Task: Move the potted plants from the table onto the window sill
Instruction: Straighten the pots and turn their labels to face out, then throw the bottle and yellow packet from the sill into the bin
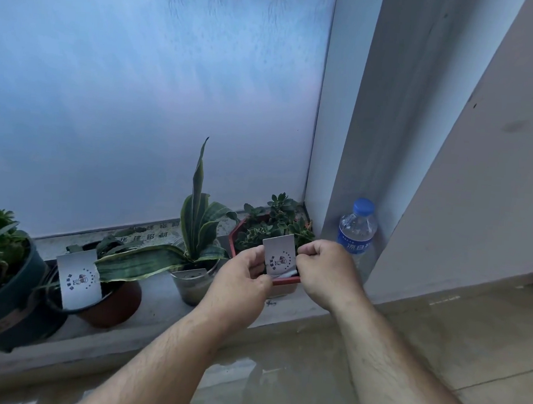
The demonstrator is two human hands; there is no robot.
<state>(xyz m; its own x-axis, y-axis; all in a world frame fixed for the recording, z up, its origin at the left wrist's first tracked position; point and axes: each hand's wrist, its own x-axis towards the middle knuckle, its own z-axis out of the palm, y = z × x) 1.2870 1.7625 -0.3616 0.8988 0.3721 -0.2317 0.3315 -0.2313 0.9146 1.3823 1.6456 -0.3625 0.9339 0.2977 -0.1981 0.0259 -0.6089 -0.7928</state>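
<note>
**On the sill: four pots in a row, both hands at the red one**

Along the window sill (157, 307), below the frosted pane, four potted plants stand in a line. At the right end, close to the window frame, sits a red angular pot (285, 281) filled with small bushy succulents. Both hands are on it. The left hand (240, 282) curls its fingers against the pot's left front edge, while the right hand (326, 272) grips the right front edge, and thumbs and fingertips of both pinch the sides of a white card (279, 257) that stands upright at the front of the pot. The card bears a small printed emblem ringed by dots.

Just left of the red pot stands a clear glass pot (190, 286) holding a snake plant with tall upright leaves; one long striped leaf droops leftward over its neighbour. That neighbour is a brown pot (116, 305) with a second white card (78, 278) leaning at its front. At the far left, partly cut off by the frame edge, is a dark green pot (2, 303) with leafy foliage.

Right of the red pot, in the corner by the wall, a water bottle (356, 233) with a blue cap and blue label stands upright. Beneath the sill the tiled floor (407, 338) looks wet and reflective.
</note>
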